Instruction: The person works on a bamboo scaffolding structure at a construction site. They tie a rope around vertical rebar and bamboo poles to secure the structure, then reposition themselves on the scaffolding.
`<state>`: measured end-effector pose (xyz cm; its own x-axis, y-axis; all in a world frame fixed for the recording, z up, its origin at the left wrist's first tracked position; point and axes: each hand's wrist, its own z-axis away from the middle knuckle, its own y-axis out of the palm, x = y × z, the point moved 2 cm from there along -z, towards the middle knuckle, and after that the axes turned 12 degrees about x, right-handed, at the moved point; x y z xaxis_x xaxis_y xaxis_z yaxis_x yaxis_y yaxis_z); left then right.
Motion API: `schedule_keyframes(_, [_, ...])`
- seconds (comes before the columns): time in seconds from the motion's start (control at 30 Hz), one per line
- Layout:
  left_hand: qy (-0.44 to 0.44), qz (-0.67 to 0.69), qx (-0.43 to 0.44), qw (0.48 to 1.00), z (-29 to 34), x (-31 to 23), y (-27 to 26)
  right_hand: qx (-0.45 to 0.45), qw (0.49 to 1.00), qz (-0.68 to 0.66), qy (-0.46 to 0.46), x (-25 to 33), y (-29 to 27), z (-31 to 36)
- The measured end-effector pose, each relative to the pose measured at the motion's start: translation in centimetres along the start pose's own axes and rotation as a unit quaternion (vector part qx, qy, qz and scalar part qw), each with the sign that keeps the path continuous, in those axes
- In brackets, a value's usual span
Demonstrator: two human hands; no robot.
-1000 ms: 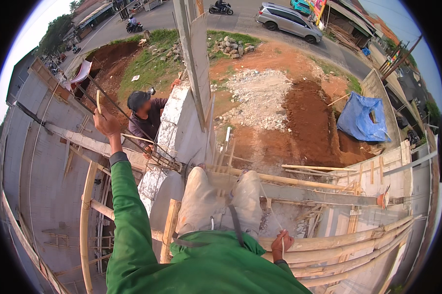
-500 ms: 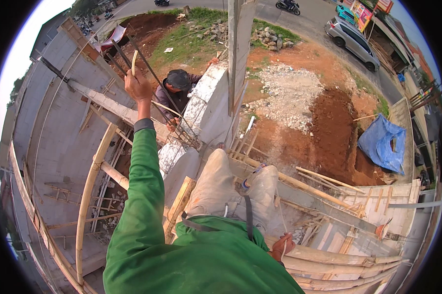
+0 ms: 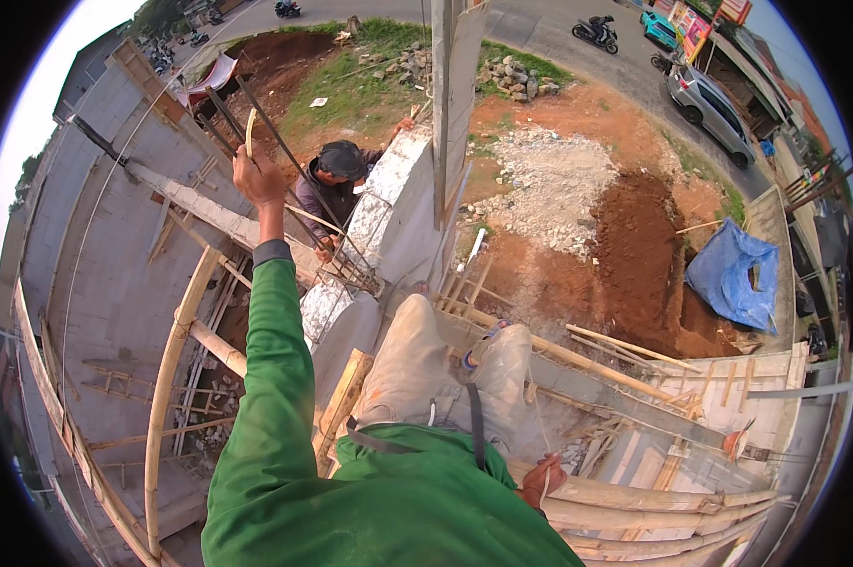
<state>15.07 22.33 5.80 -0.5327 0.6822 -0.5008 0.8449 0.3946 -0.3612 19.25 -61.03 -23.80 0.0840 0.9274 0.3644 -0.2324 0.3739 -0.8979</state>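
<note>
My left hand [image 3: 259, 178] is raised high on the left, its fingers closed around a pale, thin curved strip [image 3: 250, 130] that sticks up past them. Upright steel rods [image 3: 299, 161] stand just beside it. Lower right, by the bamboo poles [image 3: 653, 498], my right hand [image 3: 545, 475] is closed on a thin pale cord [image 3: 542, 425] running up toward my knee. A person in a dark cap [image 3: 342, 161] is on the far side of the wall [image 3: 391, 177], one hand [image 3: 324, 248] near the steel rods and the other [image 3: 404, 125] at the wall's top.
A tall upright board [image 3: 439, 113] rises ahead. Bamboo scaffold poles [image 3: 173, 378] stand at left, and a wooden beam [image 3: 344, 397] is close to my leg. Far below lie rubble [image 3: 559, 184], red soil [image 3: 644, 265] and a blue tarp [image 3: 736, 274]. A silver car [image 3: 713, 115] is on the road.
My left hand and the strip have shifted slightly left and down in the picture, as the whole view shifts a little. On the road, the silver car and motorbikes have moved.
</note>
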Motion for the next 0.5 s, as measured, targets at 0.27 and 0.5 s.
schedule_keyframes(0.27, [0.039,0.009,-0.010,0.999,0.3,-0.2,-0.3,0.019,0.999,-0.001,0.033,1.9,-0.9,0.7])
schedule_keyframes(0.5, [0.034,0.048,-0.018,0.998,0.2,-0.8,-0.8,-0.060,0.997,-0.037,0.042,3.8,-1.1,0.5])
